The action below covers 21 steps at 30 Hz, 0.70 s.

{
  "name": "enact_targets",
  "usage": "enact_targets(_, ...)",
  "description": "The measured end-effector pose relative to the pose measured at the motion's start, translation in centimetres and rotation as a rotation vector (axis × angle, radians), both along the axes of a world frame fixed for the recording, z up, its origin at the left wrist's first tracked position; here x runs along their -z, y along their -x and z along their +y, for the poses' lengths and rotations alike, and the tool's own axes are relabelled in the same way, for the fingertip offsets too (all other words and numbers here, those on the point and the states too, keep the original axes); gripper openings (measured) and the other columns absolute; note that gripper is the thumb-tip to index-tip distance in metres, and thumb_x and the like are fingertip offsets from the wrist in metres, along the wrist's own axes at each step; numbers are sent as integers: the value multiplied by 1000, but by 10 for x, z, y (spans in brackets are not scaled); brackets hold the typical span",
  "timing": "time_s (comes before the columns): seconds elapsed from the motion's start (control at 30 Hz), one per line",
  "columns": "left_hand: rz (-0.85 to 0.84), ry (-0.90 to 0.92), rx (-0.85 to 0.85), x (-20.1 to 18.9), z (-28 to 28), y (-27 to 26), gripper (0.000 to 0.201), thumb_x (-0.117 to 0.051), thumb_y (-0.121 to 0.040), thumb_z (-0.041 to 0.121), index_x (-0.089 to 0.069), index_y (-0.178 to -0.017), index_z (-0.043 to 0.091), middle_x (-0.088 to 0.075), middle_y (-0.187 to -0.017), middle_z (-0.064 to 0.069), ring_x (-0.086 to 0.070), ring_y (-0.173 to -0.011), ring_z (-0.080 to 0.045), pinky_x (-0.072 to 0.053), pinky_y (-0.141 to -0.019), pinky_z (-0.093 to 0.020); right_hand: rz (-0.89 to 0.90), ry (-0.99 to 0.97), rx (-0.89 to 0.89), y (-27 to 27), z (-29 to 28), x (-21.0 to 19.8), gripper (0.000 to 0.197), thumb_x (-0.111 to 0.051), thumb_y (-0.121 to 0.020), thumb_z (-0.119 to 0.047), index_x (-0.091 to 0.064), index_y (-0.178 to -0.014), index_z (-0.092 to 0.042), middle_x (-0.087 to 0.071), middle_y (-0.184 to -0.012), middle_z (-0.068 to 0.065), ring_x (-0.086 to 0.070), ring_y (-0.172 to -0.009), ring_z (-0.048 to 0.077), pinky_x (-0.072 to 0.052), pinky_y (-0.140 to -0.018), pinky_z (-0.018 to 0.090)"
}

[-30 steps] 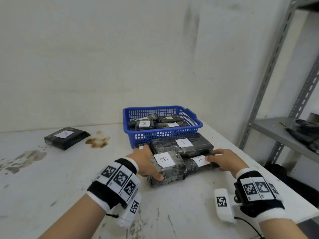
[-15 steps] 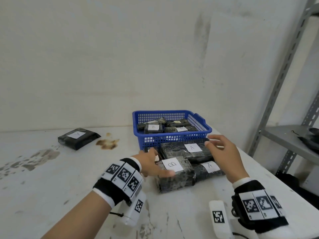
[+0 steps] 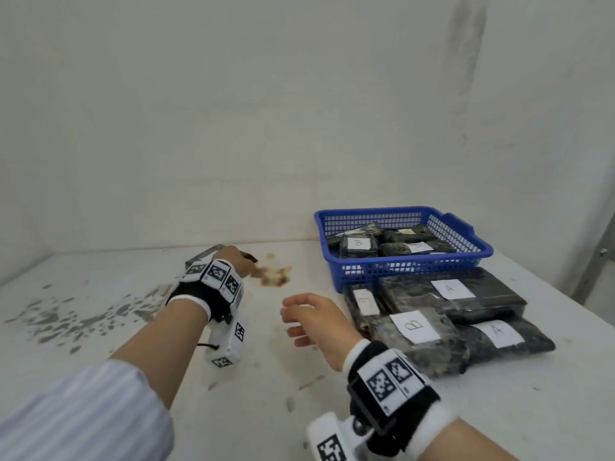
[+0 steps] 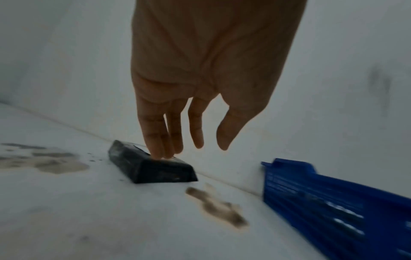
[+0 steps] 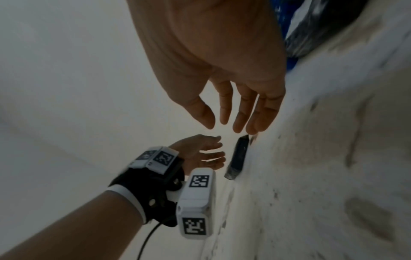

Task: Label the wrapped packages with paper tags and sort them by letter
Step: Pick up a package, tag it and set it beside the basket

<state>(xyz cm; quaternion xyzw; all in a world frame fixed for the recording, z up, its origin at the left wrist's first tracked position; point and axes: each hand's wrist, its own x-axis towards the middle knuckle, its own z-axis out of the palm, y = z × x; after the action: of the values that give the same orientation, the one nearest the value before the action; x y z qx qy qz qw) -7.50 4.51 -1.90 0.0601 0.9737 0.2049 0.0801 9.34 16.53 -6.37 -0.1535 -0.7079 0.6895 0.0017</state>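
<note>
The left hand (image 4: 206,70) reaches a lone black package (image 4: 153,167) on the tabletop (image 3: 233,410), fingers (image 4: 155,140) straight, tips at its top. The right hand (image 3: 316,322) hovers, fingers loosely spread. 4 tagged packages (image 3: 449,324) lie before the basket (image 3: 399,267).

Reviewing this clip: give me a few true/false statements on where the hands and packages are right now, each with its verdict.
1. The left hand reaches the lone black package far from the basket. True.
2. The right hand grips a package tagged B. False: it hovers open, holding nothing.
3. The blue basket holds wrapped packages. True.
4. Every package lying in front of the basket is tagged A. False: one reads B.
5. The left hand has lifted its package. False: it lies on the table.
</note>
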Motion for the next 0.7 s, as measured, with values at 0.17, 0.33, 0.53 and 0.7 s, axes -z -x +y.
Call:
enact_targets(0.17, -1, 133, -96, 4, -22, 37, 60, -59, -93, 34, -40, -142, 5, -46, -144, -17, -44, -132, -34, -37, -108, -40, -82, -70, 6, 46, -13, 7, 1, -58, -97, -16, -58, -97, -17, -59, -91, 3, -51, -71, 17, -42, -60, 24)
enact_targets(0.33, -55, 119, -169, 21, -41, 79, 95, -67, -84, 51, -18, -150, 3, -27, -155, -18, -27, -143, -35, -29, -112, -42, -198, -124, 29, 81, -12, 13, 3, -55, -96, -13, -55, -94, -11, -54, -85, 8, -43, -58, 20, -37, -52, 28)
enact_targets(0.53, -138, -10, -254, 36, -50, 120, 121, -74, -74, 57, -3, -152, -1, -15, -160, -18, -19, -147, -33, -23, -114, -38, -336, -155, -8, 105, -10, 6, 27, -56, -98, -17, -58, -120, -1, -53, -97, 12, -35, -56, 18, -33, -54, 29)
enact_targets(0.7, -160, 42, -167, 44, -49, 135, 104, -71, -75, 59, -24, -150, 4, -33, -154, -15, -35, -140, -31, -31, -107, -33, -373, -171, 3, 114, -9, 6, 20, -57, -98, -22, -53, -110, -8, -55, -99, 10, -37, -60, 17, -36, -55, 28)
